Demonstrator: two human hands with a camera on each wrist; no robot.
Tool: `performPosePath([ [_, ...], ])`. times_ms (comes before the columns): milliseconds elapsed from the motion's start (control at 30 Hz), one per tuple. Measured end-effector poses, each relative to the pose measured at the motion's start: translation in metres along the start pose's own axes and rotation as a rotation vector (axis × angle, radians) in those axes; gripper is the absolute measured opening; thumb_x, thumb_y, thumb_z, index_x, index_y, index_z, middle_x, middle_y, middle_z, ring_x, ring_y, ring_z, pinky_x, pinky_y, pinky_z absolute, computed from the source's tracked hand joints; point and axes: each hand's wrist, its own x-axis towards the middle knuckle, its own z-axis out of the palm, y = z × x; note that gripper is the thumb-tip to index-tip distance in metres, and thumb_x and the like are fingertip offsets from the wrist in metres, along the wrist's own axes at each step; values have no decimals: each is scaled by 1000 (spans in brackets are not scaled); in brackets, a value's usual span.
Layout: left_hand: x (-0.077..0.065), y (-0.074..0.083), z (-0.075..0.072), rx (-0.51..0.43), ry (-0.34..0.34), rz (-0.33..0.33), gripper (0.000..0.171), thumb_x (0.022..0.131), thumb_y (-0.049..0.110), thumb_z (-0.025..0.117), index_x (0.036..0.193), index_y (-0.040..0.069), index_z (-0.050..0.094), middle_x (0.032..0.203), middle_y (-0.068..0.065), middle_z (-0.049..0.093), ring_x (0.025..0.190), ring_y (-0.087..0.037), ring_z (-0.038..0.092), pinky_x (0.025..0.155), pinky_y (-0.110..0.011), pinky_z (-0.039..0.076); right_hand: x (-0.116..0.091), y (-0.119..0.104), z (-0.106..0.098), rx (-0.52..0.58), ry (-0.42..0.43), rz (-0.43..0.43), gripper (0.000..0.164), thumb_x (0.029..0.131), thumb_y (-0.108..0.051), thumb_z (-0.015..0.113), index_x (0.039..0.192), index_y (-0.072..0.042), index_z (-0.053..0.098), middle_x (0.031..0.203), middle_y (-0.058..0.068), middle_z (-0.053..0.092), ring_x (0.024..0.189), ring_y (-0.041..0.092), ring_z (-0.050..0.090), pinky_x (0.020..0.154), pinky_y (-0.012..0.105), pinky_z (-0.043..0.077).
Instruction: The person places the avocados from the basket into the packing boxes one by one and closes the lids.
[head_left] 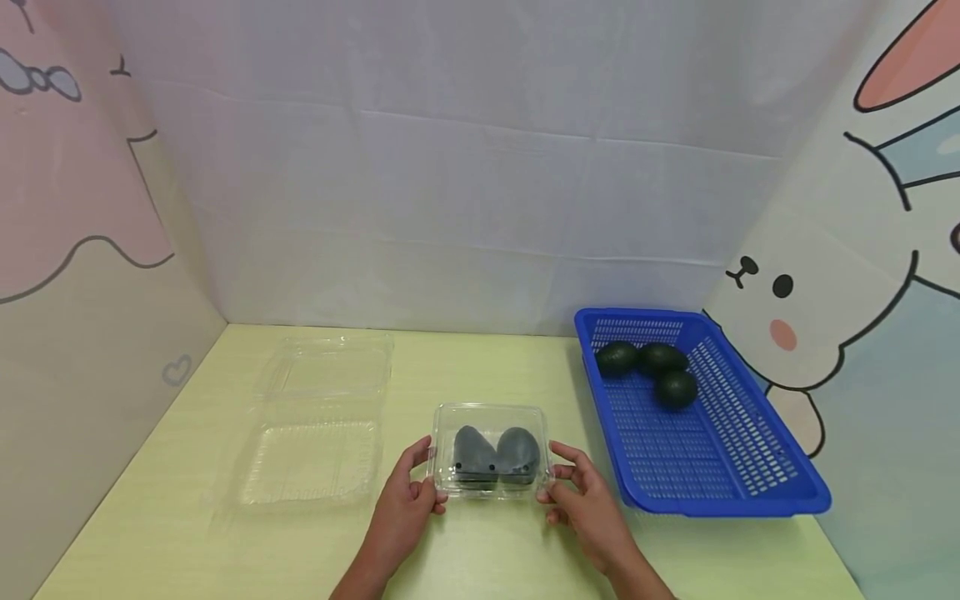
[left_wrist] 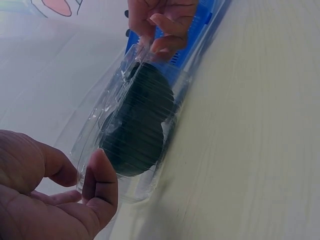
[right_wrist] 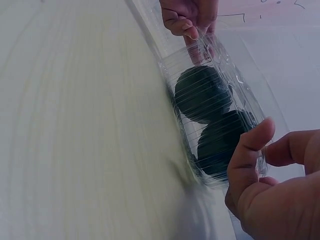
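Note:
In the head view, a clear plastic clamshell box (head_left: 489,413) stands at the front middle of the table, its lid down. Inside lie two dark avocados (head_left: 474,454), side by side. My left hand (head_left: 401,504) pinches the box's left end at the rim between thumb and fingers. At the opposite end, my right hand (head_left: 591,510) pinches the rim the same way. Through the ribbed side wall, the left wrist view shows the dark avocados (left_wrist: 135,125). From the right wrist view, the thumb (right_wrist: 247,150) presses against the near end of the box.
Right of the hands is a blue plastic basket (head_left: 738,507) with three dark avocados (head_left: 677,389) toward its back. A second clear clamshell (head_left: 311,462) lies opened flat on the left of the table. White cloth (head_left: 465,183) hangs behind, with cartoon-printed panels at both sides.

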Motion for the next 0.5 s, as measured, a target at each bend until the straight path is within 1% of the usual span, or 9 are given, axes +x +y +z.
performPosePath([
  [400,-1,0,0,3,-7,1,55,101,-8,48,155,-5,34,149,-30,44,77,-29,68,66,-29,57,-1,-1,1,-2,-1,0,60,96,6,59,152,-8,44,114,17,54,83,24,65,57,30,54],
  [500,0,0,0,14,-4,-10,55,101,-9,48,154,-4,35,149,-29,44,77,-30,69,67,-28,57,-1,-1,1,-2,2,0,60,96,6,59,152,-8,44,114,17,54,83,24,65,57,30,54],
])
